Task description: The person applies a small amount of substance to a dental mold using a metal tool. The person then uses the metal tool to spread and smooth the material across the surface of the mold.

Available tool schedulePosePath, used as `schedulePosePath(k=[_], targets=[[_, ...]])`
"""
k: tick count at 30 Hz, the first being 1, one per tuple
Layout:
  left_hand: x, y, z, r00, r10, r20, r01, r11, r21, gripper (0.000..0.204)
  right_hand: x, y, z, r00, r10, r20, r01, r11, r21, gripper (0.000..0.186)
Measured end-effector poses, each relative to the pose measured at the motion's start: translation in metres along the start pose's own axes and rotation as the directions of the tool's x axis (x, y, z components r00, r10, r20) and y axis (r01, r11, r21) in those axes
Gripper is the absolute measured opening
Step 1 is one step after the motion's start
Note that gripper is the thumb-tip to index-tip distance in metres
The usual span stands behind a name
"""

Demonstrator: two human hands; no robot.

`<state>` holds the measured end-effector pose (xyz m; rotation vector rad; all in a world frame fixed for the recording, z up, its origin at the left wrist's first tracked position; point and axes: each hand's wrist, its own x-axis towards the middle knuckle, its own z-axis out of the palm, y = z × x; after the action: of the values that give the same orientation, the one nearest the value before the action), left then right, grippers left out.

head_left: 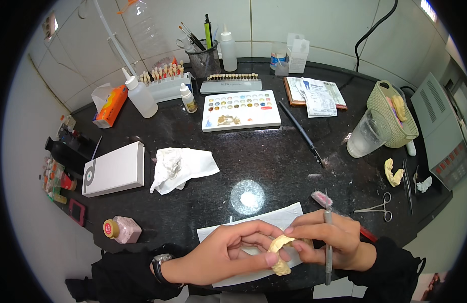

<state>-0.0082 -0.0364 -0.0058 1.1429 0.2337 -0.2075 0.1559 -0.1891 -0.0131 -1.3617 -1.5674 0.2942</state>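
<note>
Left grip (228,252) and right grip (327,237): closed on yellowish dental cast (280,251) | orange box (111,105) far upper-left | cast underside hidden by fingers

Fingers of the left hand (228,252) and right hand (327,240) cover much of the yellowish dental cast (280,250), its teeth too small to make out; the white paper sheet (253,224) runs under both hands; the grey instrument (328,247) is partly hidden in the right fist; the clear plastic bottle (142,25) is cut off at the top edge; both dark sleeves leave the frame below.
</note>
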Motion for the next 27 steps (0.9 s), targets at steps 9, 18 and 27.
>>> schedulePosePath(k=[9, 18, 27], targets=[[0.001, 0.003, 0.004, 1.000, 0.026, 0.003, -0.026, 0.994, -0.104, 0.043, 0.002, -0.002, -0.010, 0.998, -0.062, -0.016, 0.060, 0.995, -0.076, 0.042], [-0.011, -0.003, 0.005, 0.898, 0.434, -0.067, -0.343, 0.788, 0.511, 0.043, -0.021, -0.058, 0.012, 0.810, 0.353, -0.469, -0.181, 0.910, 0.372, 0.036], [-0.013, -0.007, 0.006, 0.851, 0.521, -0.065, -0.374, 0.688, 0.622, 0.047, -0.037, -0.036, 0.056, 0.732, 0.306, -0.609, -0.070, 0.923, 0.379, 0.024]])
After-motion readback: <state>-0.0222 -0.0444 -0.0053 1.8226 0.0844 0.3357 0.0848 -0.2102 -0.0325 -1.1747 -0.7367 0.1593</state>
